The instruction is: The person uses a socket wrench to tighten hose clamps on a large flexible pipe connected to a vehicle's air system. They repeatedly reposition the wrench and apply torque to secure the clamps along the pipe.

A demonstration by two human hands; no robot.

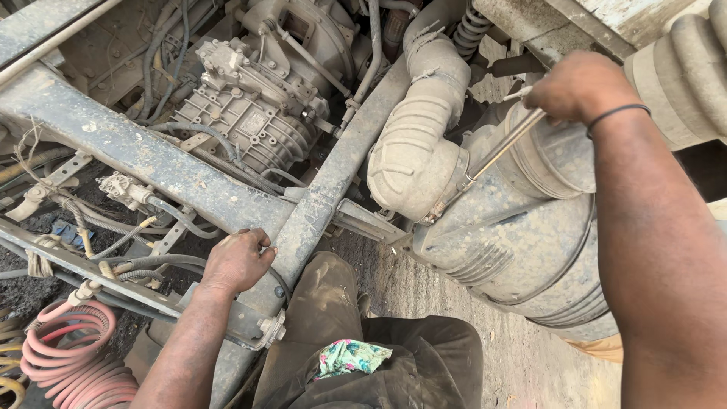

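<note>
My right hand [579, 85] at the upper right is closed around the handle of a long metal tool [496, 151]. The tool's shaft runs down and left to a hose clamp [435, 212] where a dusty elbow duct [416, 151] joins a big grey cylindrical air filter housing [522, 242]. My left hand [236, 261] rests in a loose fist on a dirty steel chassis rail [318, 204] at centre left, holding nothing that I can see. My knee in dark grimy trousers [333, 318] sits just below that rail.
A grey gearbox [250, 113] with hoses and wiring lies beyond the rail. Coiled red air lines [68, 356] hang at the lower left. A colourful rag [350, 356] pokes from my trouser pocket. Sandy ground [522, 363] shows beneath the housing.
</note>
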